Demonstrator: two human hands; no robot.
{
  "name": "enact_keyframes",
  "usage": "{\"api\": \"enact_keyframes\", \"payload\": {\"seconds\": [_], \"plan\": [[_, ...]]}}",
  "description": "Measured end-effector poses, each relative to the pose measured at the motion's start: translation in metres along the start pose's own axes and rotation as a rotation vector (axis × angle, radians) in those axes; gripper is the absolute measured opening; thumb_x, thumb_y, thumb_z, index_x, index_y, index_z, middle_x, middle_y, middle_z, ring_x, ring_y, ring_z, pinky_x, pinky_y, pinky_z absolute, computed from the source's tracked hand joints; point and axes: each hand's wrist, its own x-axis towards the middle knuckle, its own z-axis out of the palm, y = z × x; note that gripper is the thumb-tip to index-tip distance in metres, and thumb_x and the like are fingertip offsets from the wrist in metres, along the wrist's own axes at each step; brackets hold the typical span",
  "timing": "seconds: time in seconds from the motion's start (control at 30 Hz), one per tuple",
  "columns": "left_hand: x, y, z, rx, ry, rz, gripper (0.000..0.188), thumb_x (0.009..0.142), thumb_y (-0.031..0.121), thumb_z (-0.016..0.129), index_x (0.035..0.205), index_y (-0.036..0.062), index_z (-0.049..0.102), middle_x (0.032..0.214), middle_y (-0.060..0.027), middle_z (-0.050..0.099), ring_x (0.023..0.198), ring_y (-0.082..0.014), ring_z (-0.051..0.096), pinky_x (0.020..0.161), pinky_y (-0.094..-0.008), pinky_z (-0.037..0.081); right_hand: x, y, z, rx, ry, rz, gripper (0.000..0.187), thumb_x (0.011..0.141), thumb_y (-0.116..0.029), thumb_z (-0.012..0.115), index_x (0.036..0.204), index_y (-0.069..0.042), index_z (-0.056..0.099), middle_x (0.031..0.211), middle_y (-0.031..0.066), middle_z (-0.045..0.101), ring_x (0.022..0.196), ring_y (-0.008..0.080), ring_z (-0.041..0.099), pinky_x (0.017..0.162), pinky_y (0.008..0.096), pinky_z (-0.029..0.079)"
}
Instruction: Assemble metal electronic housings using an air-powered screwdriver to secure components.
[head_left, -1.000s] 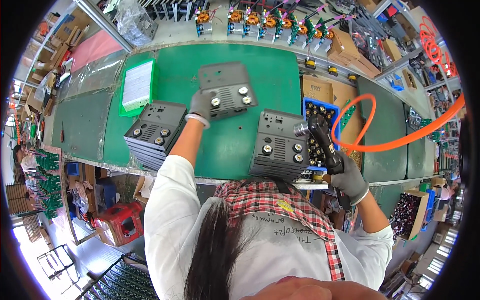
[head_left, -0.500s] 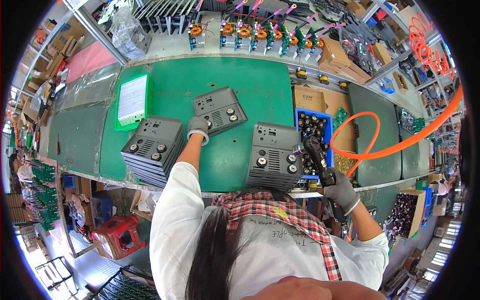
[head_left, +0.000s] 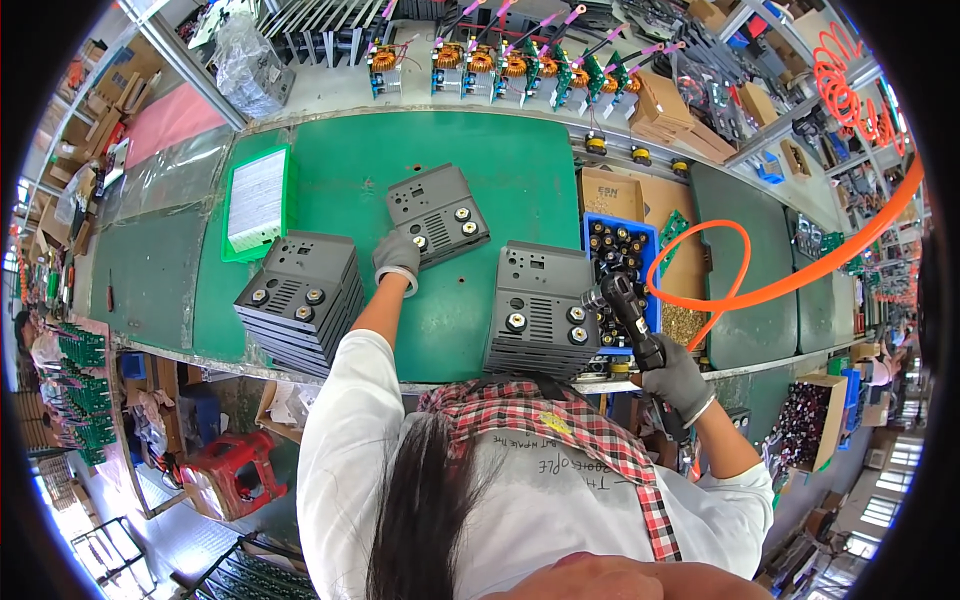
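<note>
Head view shows the left hand holding the gray panel left of the blue bin, and right fingers wrapped round the black power tool by that bin, so keeping the panel still seems best.

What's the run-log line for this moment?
left hand: touching gray panel on green mat; right hand: gripping black power tool; nearby: left panel stack, right panel stack

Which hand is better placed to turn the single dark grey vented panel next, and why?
Probably the left hand: it covers the vented panel's near left corner, while the right hand, farther off, holds a black ratchet-style wrench.
</note>
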Motion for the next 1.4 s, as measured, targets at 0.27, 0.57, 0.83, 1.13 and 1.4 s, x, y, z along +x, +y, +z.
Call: {"api": "enact_keyframes", "payload": {"seconds": [0.27,0.57,0.83,1.13,1.4], "plan": [[-0.063,0.036,-0.031,-0.110,0.205,0.431,0.036,0.083,0.035,0.042,0.089,0.0021,0.055,0.092,-0.0188,0.058,0.092,-0.0275,0.056,0.074,-0.0408,0.044,0.020,0.014,-0.010,-0.010,-0.018,0.023,0.056,0.058,-0.016,0.063,0.109,-0.001,0.045,0.068,0.0103,0.055,0.055,0.0182,0.055,0.051,0.0295,0.045],[-0.132,0.052,-0.037,0.390,-0.320,1.272,0.031,0.080,0.026,0.050,0.096,-0.0010,0.052,0.082,-0.0150,0.056,0.076,-0.0248,0.057,0.068,-0.0353,0.045,0.030,-0.004,-0.019,-0.114,-0.261,0.107,0.042,0.061,-0.012,0.061,0.098,-0.001,0.046,0.065,0.0081,0.053,0.046,0.0159,0.054,0.043,0.0282,0.045],[-0.165,0.073,-0.031,-1.056,-0.809,0.149,0.025,0.076,0.014,0.049,0.095,-0.0025,0.050,0.087,-0.0123,0.057,0.071,-0.0207,0.060,0.063,-0.0332,0.051,0.027,0.011,-0.010,-0.059,-0.254,0.083,0.038,0.062,-0.010,0.060,0.094,0.001,0.044,0.063,0.0082,0.051,0.045,0.0161,0.054,0.042,0.0281,0.046],[-0.168,0.075,-0.023,-1.328,-0.974,-0.306,0.024,0.077,0.012,0.045,0.099,0.0009,0.046,0.087,-0.0108,0.058,0.070,-0.0216,0.060,0.061,-0.0367,0.052,0.030,0.019,-0.013,-0.037,-0.320,0.155,0.049,0.060,-0.012,0.061,0.104,0.002,0.044,0.065,0.0092,0.054,0.046,0.0167,0.055,0.041,0.0281,0.046],[-0.179,0.073,-0.024,-1.459,-0.931,-0.317,0.030,0.075,0.010,0.047,0.103,0.0005,0.046,0.087,-0.0135,0.055,0.068,-0.0239,0.060,0.055,-0.0356,0.051,0.029,0.028,-0.009,-0.043,-0.365,0.181,0.039,0.059,-0.013,0.062,0.093,-0.001,0.048,0.060,0.0081,0.055,0.046,0.0164,0.054,0.042,0.0290,0.045]]}}
